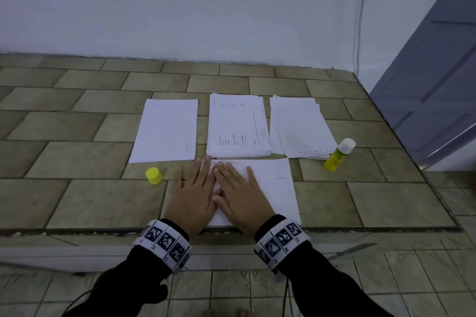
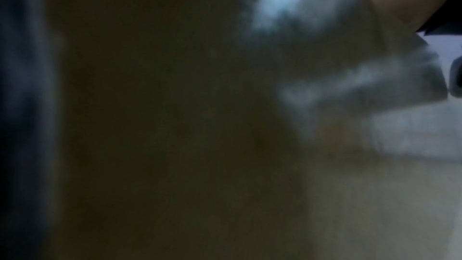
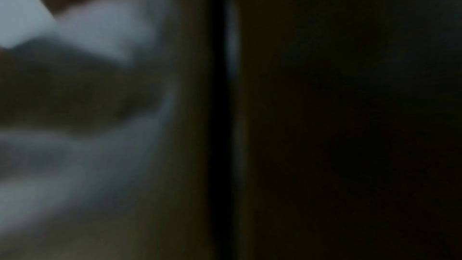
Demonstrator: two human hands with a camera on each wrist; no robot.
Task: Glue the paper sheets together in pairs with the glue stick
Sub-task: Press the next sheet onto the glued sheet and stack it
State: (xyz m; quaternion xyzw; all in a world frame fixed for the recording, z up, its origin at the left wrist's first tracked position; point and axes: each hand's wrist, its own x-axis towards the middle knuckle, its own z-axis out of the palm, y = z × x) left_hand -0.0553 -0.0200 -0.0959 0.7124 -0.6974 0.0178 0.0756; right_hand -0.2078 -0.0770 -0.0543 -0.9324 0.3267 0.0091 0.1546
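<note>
Both hands are lying flat, fingers straight and spread, pressing on the near paper sheet (image 1: 268, 188) on the tiled worktop (image 1: 90, 203): the left hand (image 1: 192, 197) over its left edge, the right hand (image 1: 240, 197) touching it alongside. Left of this sheet a yellow cap (image 1: 153, 175) is standing. Beyond the sheet three paper stacks (image 1: 238, 125) are lying side by side. Beyond the sheet's right corner the uncapped glue stick (image 1: 338, 154) is standing tilted.

Bench: open tile to my left, paper and wall ahead

Three paper piles (image 1: 238, 125) line up ahead; the wall (image 1: 180, 8) stands beyond them. A yellow cap (image 1: 153, 175) stands left of my hands, the glue stick (image 1: 338, 154) lies right against the right pile, and a door (image 1: 432, 80) edges the far right.
</note>
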